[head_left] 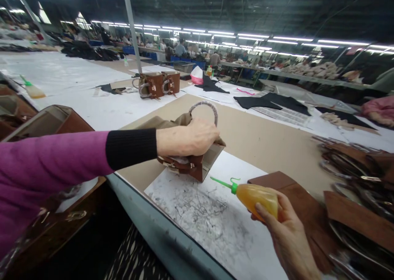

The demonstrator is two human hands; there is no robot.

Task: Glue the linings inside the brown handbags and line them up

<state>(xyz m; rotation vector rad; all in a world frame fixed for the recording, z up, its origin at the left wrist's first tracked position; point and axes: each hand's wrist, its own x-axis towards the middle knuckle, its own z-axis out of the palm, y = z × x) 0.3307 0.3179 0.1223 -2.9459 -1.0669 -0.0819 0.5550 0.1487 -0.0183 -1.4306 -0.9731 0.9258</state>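
My left hand (192,137), coming from a purple sleeve with a black cuff, is closed on the upper edge of a small brown handbag (197,167). The bag lies tilted on the table, its khaki lining (177,120) pulled partly out. A wrapped, curved handle (203,103) rises just behind my knuckles; my fingertips are hidden. In my right hand (287,226) is a squeeze bottle (257,198) of amber liquid, probably glue. Its thin green nozzle (220,182) points left towards the bag, apart from it. A brown bag panel (286,193) lies beyond the bottle.
Thread scraps litter the white sheet (212,218) below the bag. Brown bag parts with handles (357,169) are piled at right. Two finished-looking handbags (158,84) stand further back. More open bags (61,120) crowd the left side. Another green-tipped bottle (33,90) lies at far left.
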